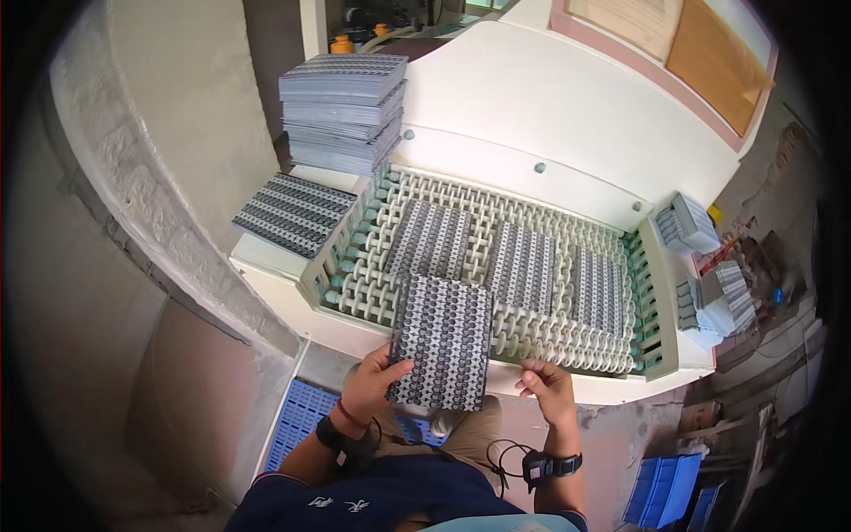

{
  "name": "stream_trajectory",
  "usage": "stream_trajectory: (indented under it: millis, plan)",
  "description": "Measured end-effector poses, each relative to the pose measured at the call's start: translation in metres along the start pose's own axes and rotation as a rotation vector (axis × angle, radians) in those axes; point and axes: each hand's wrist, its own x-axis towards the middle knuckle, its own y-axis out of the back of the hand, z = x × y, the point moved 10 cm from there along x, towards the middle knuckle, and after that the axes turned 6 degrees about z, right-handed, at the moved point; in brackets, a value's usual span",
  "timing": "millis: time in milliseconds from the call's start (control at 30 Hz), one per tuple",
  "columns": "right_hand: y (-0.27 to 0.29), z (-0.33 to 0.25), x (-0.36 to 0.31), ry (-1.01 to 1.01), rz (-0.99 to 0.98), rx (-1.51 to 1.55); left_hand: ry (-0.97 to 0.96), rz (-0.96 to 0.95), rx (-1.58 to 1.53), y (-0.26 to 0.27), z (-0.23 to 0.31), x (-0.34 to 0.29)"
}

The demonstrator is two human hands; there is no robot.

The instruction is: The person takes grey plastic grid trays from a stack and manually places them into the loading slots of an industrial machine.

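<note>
A flat dark circuit board panel (441,341) with rows of small light repeating shapes is in my left hand (372,383). My thumb lies on its face near the lower left corner, and the other fingers are behind it. The panel is held over the front rim of a roller conveyor (390,312), and its top end overlaps the rollers in view. My right hand (547,388) is just right of the panel, close to the front rim, with loosely bent fingers and nothing visible in them. Three similar panels, the left one (430,238), the middle one (523,268) and the right one (598,289), lie in a row on the rollers.
A tall panel stack (341,120) stands at the back left, with another panel (295,213) on the ledge before it. A white machine cover (567,115) rises behind the rollers. Grey blocks (687,223) sit on the right ledge. Blue crates (660,490) stand at lower right.
</note>
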Motion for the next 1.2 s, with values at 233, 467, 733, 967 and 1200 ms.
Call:
stream_trajectory:
  millis: [233, 467, 733, 967, 1200]
  plan:
    - [-0.058, 0.037, -0.023, -0.18, -0.121, 0.201, -0.004, 0.005, 0.012, -0.002, 0.004, -0.003]
    - [-0.062, 0.039, -0.03, -0.185, -0.142, 0.205, -0.003, -0.05, -0.02, -0.01, -0.006, 0.001]
    - [-0.065, 0.04, -0.036, -0.117, -0.081, 0.272, 0.03, -0.045, -0.022, -0.012, -0.009, -0.001]
    - [-0.055, 0.041, -0.028, -0.123, -0.026, 0.306, 0.202, -0.083, -0.202, 0.003, -0.031, -0.013]
    - [-0.065, 0.056, -0.024, -0.202, -0.031, 0.28, 0.225, -0.019, -0.208, 0.022, -0.042, -0.025]
